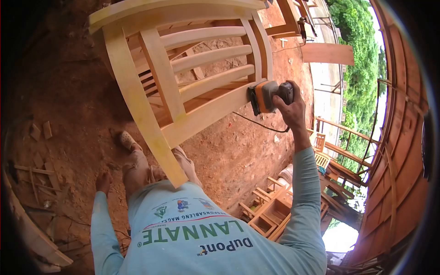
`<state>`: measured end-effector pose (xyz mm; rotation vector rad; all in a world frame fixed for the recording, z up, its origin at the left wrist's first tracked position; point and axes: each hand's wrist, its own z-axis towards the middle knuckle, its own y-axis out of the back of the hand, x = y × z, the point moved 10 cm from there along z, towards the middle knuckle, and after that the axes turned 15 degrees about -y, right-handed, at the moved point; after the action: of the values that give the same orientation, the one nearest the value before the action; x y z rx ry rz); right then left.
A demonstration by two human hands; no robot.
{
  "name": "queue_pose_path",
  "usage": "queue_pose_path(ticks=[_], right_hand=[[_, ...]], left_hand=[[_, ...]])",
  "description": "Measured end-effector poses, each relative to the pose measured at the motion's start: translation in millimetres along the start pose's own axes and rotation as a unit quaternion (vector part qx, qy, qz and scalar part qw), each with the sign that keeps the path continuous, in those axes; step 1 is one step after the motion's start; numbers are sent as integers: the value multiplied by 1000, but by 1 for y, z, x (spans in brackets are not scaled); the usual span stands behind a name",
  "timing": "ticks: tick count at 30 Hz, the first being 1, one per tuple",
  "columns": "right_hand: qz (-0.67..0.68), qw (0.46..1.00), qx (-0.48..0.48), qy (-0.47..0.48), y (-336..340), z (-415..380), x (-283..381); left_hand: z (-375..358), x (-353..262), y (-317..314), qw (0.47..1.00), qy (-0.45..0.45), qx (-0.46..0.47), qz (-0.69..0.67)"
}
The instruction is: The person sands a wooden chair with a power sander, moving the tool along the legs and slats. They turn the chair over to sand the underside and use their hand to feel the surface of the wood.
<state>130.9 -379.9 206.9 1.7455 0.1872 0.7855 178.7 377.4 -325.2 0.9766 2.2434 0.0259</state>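
My right hand (291, 106) is wrapped round the dark grip of an orange and grey electric sander (264, 97). The sander's pad side rests against the right end of a rail on a pale wooden bench frame (208, 115). This frame has curved slats, and one post slants down to my shirt. My left hand (103, 182) hangs low beside my leg with nothing seen in it; its fingers show only in part and look loosely stretched. From the sander a black cord (261, 123) loops below my right wrist.
Reddish bare earth (229, 160) lies under the frame. Wood offcuts (41, 130) are scattered at left. More unfinished wooden furniture (270, 213) stands at lower right. A flat board (328, 54) lies at upper right, near green foliage. A metal roof (394, 183) borders the right side.
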Motion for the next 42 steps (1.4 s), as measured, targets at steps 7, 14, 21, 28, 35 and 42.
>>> queue_pose_path(ticks=[7,14,21,28,35,42], right_hand=[[-3,1000,2,3,-2,1,-10],[-5,1000,0,-13,-5,8,-2],[17,1000,16,-18,-4,-4,-9],[1,1000,6,-13,-6,9,-1],[-1,1000,9,-17,-4,2,-7],[0,1000,8,-29,-5,7,-6]], left_hand=[[0,9,5,999,12,3,-35],[4,23,2,999,11,-7,-30],[12,24,2,1000,11,13,-19],[6,24,-3,999,33,36,-11],[12,33,-6,998,36,47,-22],[12,40,-11,998,33,32,-44]])
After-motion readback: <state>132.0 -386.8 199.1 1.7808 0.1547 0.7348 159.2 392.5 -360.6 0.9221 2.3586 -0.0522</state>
